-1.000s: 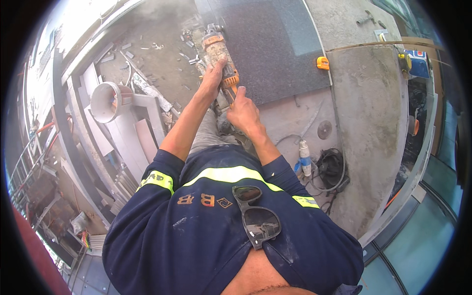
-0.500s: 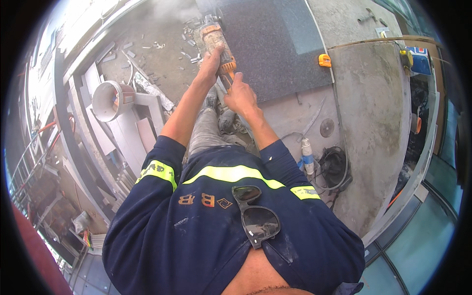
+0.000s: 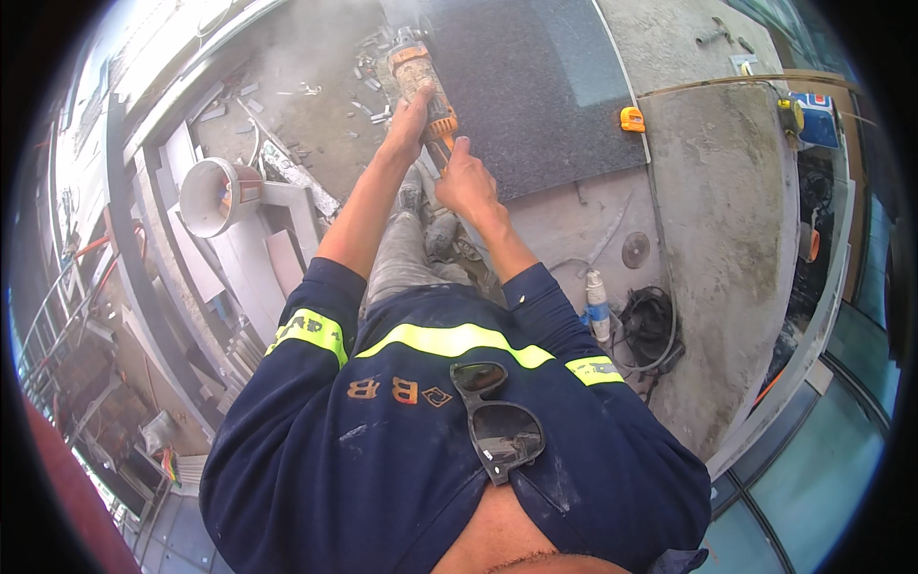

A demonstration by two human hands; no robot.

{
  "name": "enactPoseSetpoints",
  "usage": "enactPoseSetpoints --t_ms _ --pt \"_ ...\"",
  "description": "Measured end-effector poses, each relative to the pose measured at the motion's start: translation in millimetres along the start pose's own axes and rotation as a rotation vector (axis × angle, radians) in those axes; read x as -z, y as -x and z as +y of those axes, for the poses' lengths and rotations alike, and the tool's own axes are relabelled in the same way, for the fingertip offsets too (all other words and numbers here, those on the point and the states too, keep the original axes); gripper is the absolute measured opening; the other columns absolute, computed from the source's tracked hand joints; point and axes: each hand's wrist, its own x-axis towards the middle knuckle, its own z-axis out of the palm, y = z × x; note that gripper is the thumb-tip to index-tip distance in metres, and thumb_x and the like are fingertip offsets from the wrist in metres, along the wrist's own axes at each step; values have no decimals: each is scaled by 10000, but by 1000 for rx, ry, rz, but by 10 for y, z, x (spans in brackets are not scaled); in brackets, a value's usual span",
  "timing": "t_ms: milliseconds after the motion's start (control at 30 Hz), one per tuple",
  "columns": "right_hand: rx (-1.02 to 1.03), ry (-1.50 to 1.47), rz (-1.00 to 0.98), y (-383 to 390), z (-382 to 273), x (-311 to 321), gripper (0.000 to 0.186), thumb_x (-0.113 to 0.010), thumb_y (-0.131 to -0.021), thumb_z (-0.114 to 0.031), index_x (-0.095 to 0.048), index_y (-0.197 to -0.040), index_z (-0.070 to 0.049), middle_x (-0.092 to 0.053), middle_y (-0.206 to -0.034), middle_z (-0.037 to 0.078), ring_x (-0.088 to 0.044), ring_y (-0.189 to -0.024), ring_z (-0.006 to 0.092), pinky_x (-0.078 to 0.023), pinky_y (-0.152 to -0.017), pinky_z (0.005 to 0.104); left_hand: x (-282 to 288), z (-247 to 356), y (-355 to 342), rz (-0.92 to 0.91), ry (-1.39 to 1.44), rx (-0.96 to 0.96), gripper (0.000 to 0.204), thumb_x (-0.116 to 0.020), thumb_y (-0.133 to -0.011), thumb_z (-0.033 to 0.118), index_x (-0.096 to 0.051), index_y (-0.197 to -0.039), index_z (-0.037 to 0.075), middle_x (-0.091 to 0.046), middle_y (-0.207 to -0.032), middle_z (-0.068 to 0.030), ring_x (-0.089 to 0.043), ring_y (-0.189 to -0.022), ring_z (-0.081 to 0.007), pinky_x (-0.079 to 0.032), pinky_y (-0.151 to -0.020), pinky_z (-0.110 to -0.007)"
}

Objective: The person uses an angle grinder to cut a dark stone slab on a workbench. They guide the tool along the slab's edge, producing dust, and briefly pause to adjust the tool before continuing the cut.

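Note:
An orange and grey angle grinder (image 3: 416, 77) is held out in front of me at the left edge of a dark grey stone slab (image 3: 535, 105). My left hand (image 3: 411, 117) wraps round the middle of its dusty body. Behind it, my right hand (image 3: 465, 182) grips the rear end of the grinder. Its front end points away from me, and pale dust hangs around and beyond it. The disc itself I cannot make out. A yellow tape measure (image 3: 632, 120) rests at the slab's right edge.
Left of me stand a white bucket (image 3: 212, 196) and pale board strips. Stone offcuts (image 3: 371, 84) litter the floor beyond. To the right lie a loose disc (image 3: 636, 250), a blue and white plug connector (image 3: 598, 306) and a black cable heap (image 3: 650, 325). A hammer (image 3: 712, 34) lies far right.
The grinder and both hands have shifted very slightly. The dust cloud at the far left has spread and thickened. My grip is unchanged.

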Motion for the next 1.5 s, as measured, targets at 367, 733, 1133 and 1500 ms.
enactPoseSetpoints --t_ms 367,733,1133,1500 --pt "-34 -5 -53 518 110 80 500 -662 -899 -81 -422 -1316 53 -737 -1109 376 -735 -1093 537 -559 -954 604 -119 -177 556 -51 13 -38 452 -615 -1120 418 -547 -1384 58 -683 -1139 -99 -708 -1018 -237 -602 -903 -449" --pt "29 -21 0 14 60 -17 509 -652 -893 -58 -436 -1339 59 -751 -1110 351 -744 -1082 519 -569 -947 589 4 15 50 -36 8 -2 489 -636 -1106 442 -547 -1367 38 -686 -1131 -109 -718 -1014 -247 -607 -891 -451" --pt "-50 -37 -65 610 153 88 557 -671 -889 -81 -430 -1369 66 -752 -1104 351 -740 -1094 512 -560 -969 584 -56 -230 533 -94 9 37 487 -628 -1114 440 -539 -1369 34 -673 -1134 -102 -716 -1023 -239 -610 -900 -446" --pt "11 -17 -18 119 80 11 605 -665 -902 -85 -416 -1423 94 -749 -1130 355 -738 -1114 522 -566 -984 594 -11 61 168 -63 0 60 554 -655 -1093 450 -524 -1418 21 -684 -1178 -114 -722 -1056 -254 -616 -925 -458"
